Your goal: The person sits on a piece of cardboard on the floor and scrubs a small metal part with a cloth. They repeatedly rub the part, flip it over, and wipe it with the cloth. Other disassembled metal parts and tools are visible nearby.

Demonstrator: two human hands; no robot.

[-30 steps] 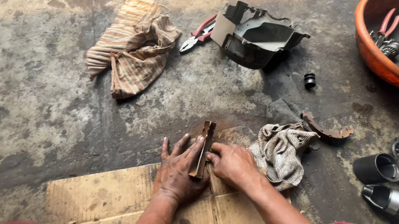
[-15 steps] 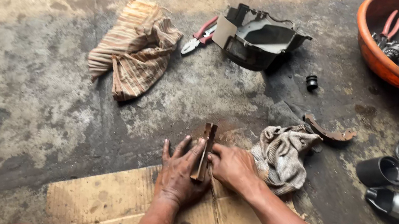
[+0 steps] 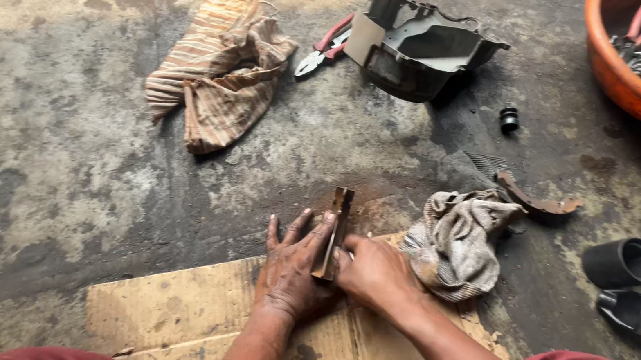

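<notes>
Repair w/shop floor, stained concrete (image 3: 55, 128), pliers (image 3: 323, 47), engine parts in basin (image 3: 622, 83)

I see my left hand (image 3: 293, 271) and right hand (image 3: 374, 274) pinching a rusty brake shoe (image 3: 333, 231) upright on the concrete floor (image 3: 53, 145), grey rag (image 3: 457, 239) just beside.

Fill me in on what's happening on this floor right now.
A person sits on the concrete floor, pressing a rusty curved metal piece on edge between both hands: the left hand lies flat against it, the right hand grips its other side. Flattened cardboard lies under the hands, a grey rag beside them. Pliers and a striped cloth lie farther off.
</notes>
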